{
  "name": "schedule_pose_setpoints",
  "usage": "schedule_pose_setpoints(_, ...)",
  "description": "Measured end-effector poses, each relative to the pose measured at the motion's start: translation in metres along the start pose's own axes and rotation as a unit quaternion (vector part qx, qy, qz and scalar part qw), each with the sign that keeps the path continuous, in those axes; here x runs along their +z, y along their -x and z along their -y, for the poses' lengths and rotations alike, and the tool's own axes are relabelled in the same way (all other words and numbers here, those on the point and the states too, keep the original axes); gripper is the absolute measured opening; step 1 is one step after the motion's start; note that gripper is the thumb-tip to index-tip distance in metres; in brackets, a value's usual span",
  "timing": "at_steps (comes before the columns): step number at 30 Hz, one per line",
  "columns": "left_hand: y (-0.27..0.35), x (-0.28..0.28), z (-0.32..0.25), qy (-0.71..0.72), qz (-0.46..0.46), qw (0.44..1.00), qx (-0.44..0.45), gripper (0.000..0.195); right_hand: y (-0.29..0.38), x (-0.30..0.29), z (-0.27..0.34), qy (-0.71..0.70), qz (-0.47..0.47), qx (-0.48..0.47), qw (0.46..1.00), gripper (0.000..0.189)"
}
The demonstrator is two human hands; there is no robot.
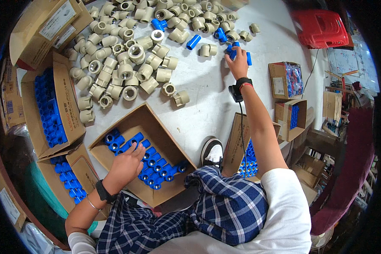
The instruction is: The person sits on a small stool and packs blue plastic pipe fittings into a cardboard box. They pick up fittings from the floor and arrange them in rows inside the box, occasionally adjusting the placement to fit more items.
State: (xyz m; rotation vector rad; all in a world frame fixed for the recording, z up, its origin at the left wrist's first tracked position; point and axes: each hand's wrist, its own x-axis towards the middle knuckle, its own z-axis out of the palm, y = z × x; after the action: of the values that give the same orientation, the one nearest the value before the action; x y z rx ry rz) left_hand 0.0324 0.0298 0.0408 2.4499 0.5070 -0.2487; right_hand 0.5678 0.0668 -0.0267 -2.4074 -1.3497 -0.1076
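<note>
My left hand point(126, 166) is inside an open cardboard box point(174, 143), its fingertips resting on blue plastic tee pipe fittings point(155, 162). These fittings lie in rows, several showing metal-lined openings. Whether the left fingers grip one is hidden from above. Out at arm's length on the light floor, my right hand point(237, 62) has its fingers curled over blue pipe fittings point(231, 52). Part of that small cluster sticks out on both sides of the hand. Just beyond it lie another blue fitting point(220, 35) and a beige elbow pair point(208, 50).
Beige threaded fittings point(127, 71) are heaped across the floor. Left of the box stand two cartons of blue fittings point(50, 114) point(70, 179). A carton point(236, 143) sits beside my shoe point(212, 151). Farther right are smaller cartons point(277, 81) and a red plastic stool point(319, 28).
</note>
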Motion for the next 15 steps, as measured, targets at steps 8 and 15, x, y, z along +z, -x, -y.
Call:
schedule_pose_setpoints(8,0.002,-0.001,-0.003,0.008,0.023,1.000,-0.009,0.051,-0.022,0.000,-0.009,-0.005,-0.022,0.045,0.999,0.030)
schedule_pose_setpoints(15,-0.001,-0.003,-0.004,-0.018,-0.012,1.000,0.012,0.048,-0.016,-0.001,-0.010,-0.040,-0.020,-0.016,0.999,0.036)
